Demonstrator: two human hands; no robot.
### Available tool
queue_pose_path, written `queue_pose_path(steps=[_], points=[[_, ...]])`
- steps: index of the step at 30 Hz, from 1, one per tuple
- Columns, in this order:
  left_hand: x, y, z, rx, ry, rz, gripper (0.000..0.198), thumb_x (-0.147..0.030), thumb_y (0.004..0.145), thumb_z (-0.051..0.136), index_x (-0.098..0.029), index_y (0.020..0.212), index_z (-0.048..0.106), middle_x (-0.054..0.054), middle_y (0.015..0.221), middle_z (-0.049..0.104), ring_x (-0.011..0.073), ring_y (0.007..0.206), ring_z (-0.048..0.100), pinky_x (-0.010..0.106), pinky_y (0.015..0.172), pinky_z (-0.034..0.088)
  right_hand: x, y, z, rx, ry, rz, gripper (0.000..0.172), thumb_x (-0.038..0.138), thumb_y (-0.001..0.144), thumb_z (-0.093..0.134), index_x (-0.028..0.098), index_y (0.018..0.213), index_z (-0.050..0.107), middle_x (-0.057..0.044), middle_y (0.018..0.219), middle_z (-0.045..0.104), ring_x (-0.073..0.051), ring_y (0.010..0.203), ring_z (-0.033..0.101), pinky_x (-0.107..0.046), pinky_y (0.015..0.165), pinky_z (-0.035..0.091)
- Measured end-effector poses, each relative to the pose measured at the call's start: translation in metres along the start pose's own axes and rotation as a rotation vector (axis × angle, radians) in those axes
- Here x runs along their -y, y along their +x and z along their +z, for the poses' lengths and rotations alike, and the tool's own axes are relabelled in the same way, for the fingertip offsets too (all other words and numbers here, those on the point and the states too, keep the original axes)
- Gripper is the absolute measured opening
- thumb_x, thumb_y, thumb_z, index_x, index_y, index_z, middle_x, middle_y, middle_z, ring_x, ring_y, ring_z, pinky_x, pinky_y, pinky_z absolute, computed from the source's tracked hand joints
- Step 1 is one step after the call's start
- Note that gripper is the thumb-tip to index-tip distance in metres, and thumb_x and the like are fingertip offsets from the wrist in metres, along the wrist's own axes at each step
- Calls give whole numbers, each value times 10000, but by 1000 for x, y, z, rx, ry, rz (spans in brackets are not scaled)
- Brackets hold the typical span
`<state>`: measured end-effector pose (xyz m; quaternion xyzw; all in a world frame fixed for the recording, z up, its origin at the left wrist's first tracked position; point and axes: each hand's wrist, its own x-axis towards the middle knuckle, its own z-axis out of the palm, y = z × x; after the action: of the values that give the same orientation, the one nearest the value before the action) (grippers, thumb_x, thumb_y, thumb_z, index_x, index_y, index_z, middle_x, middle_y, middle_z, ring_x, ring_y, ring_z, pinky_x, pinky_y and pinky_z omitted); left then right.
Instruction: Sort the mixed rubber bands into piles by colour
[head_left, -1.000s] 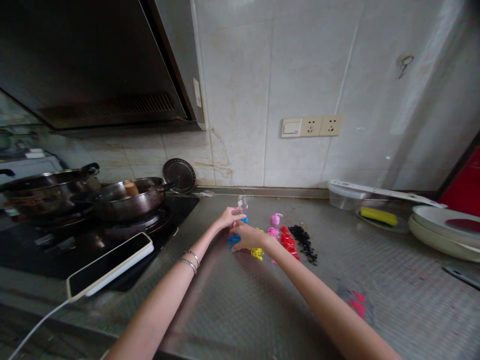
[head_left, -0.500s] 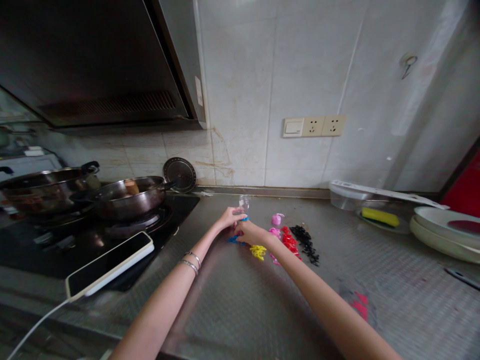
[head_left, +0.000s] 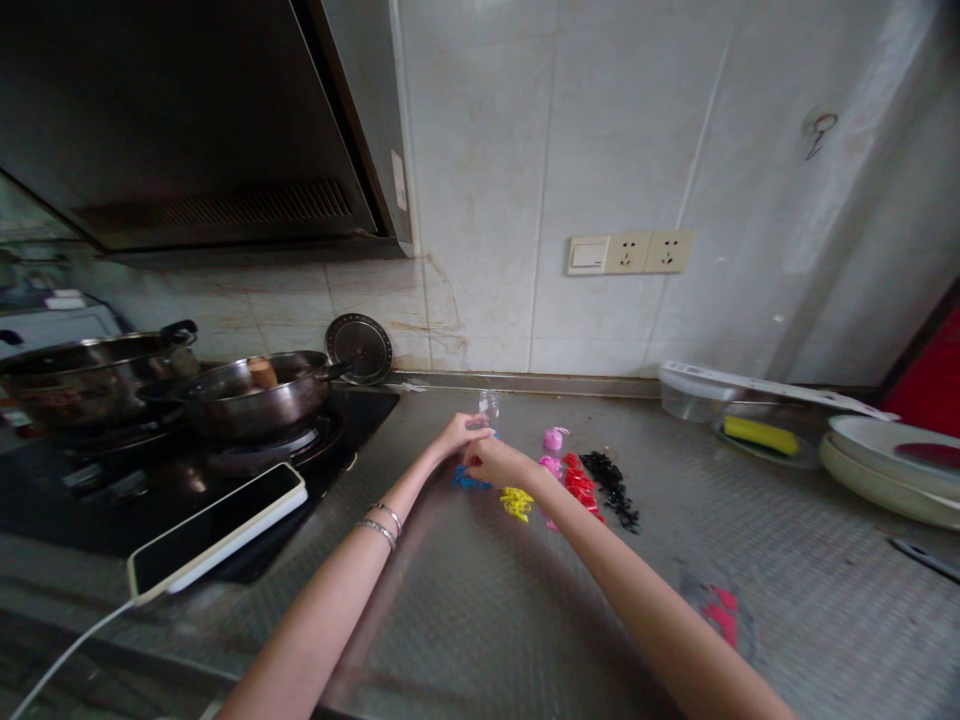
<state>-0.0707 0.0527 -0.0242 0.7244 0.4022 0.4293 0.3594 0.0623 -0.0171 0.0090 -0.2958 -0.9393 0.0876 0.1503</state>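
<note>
My left hand (head_left: 459, 433) has its fingers closed at a small clear bottle (head_left: 489, 403), whose far end shows beyond the fingertips. Bent close beside it is my right hand (head_left: 496, 462), fingers drawn together over a pile of blue rubber bands (head_left: 470, 479); whatever they pinch is hidden. Yellow rubber bands (head_left: 516, 503) lie just under the right wrist. Further right are pink bands (head_left: 550, 466), red bands (head_left: 581, 484) and black bands (head_left: 611, 485). A pink cap (head_left: 555, 438) with a loop sits behind the pink bands.
On the left, a phone (head_left: 217, 530) with a cable lies over the edge of the stove, near two pans, one a steel pan (head_left: 259, 400). At right are a clear plastic tub (head_left: 686, 395), a yellow sponge (head_left: 761, 436), stacked bowls (head_left: 892, 480) and a clear bag (head_left: 721, 612) with pink print.
My right hand has shifted slightly left and lower, over the blue bands. The blue bit seen between my hands is now mostly hidden. My left hand stays at the bottle.
</note>
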Motion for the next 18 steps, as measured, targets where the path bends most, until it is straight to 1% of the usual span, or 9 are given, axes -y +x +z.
queue_pose_path(steps=[3,5,7,9,10,12,14,16,18], points=[[-2,0,-1,15,6,15,269,-206,596,625,-78,833,629,67,812,657,160,796,581,255,742,437,2,0,-14,-93,97,-27,173,87,658,491,111,707,656,-25,644,616,-80,560,472,-183,567,353],[-7,-3,-2,37,39,9,204,-195,633,581,-91,801,631,35,702,653,126,667,583,214,632,444,1,0,-26,-147,146,-46,172,85,660,496,113,709,659,-27,672,628,-86,592,492,-185,599,366],[-12,-6,-3,73,96,-29,173,-213,663,556,-94,765,631,3,562,615,88,485,537,175,488,404,-4,1,-40,-188,177,-44,161,109,665,514,120,719,665,-27,693,637,-92,611,508,-186,611,374],[-16,-9,-3,83,147,-83,205,-256,669,569,-85,763,630,-1,519,596,60,365,469,156,390,334,-11,2,-55,-238,186,3,163,140,665,531,120,745,672,-28,694,641,-96,610,519,-185,600,377],[-17,-10,-2,77,156,-104,243,-282,665,580,-81,793,629,14,562,615,50,342,451,153,367,310,-16,3,-63,-254,183,32,165,157,665,538,114,750,673,-30,688,640,-100,610,522,-183,586,376],[-19,-11,-1,46,146,-134,333,-331,664,591,-84,885,617,62,736,654,30,334,438,149,348,287,-25,7,-79,-272,165,75,171,176,666,539,102,744,673,-27,670,636,-100,606,521,-178,570,371],[-19,-12,0,35,124,-143,396,-358,668,591,-99,967,595,96,905,641,12,337,432,147,348,286,-35,11,-93,-284,151,140,185,189,661,545,88,747,674,-23,639,628,-95,582,511,-171,541,360],[-18,-11,0,44,113,-141,421,-367,667,595,-102,995,584,110,979,618,5,335,426,150,348,291,-42,17,-104,-281,115,187,192,195,663,542,78,739,674,-17,604,615,-86,554,491,-164,506,339],[-18,-11,0,53,107,-137,434,-370,667,597,-101,1006,579,114,1007,607,5,335,426,153,347,295,-46,23,-110,-266,58,222,193,194,659,544,71,730,674,-13,575,603,-80,532,476,-161,479,318]])
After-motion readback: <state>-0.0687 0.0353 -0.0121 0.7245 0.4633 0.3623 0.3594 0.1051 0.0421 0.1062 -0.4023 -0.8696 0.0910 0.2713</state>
